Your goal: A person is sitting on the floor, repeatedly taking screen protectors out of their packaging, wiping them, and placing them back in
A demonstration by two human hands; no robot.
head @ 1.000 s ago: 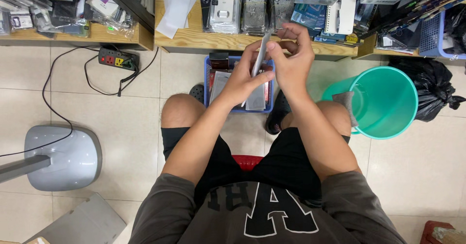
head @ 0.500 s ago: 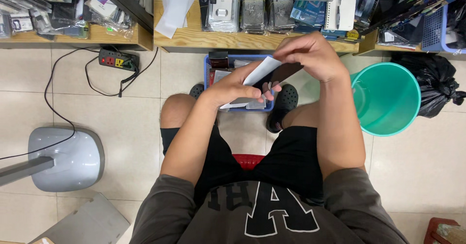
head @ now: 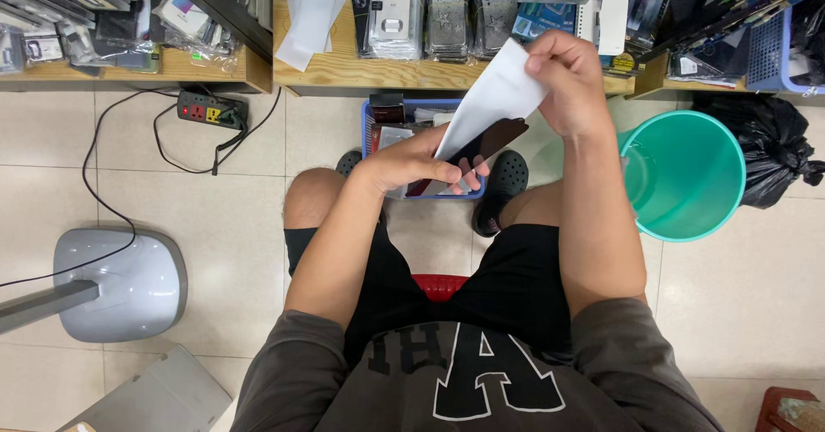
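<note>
My left hand [head: 417, 165] grips the lower end of a dark flat phone-sized slab [head: 481, 148], held above the blue basket [head: 371, 131] between my feet. My right hand [head: 569, 84] pinches the upper corner of a white sheet [head: 494, 101] that lies against the slab and is lifted away from it at the top. Both hands are in front of the wooden shelf [head: 344, 71], over my knees.
A teal bucket [head: 687, 174] stands right of my right knee, a black rubbish bag [head: 773, 153] behind it. A power strip [head: 210, 110] with cables lies on the tiled floor at left, near a grey fan base [head: 120, 286]. Shelves hold packaged phone accessories.
My right hand rose and moved right, pulling the white sheet up off the dark slab. My left hand lowered and turned the slab flatter over the basket.
</note>
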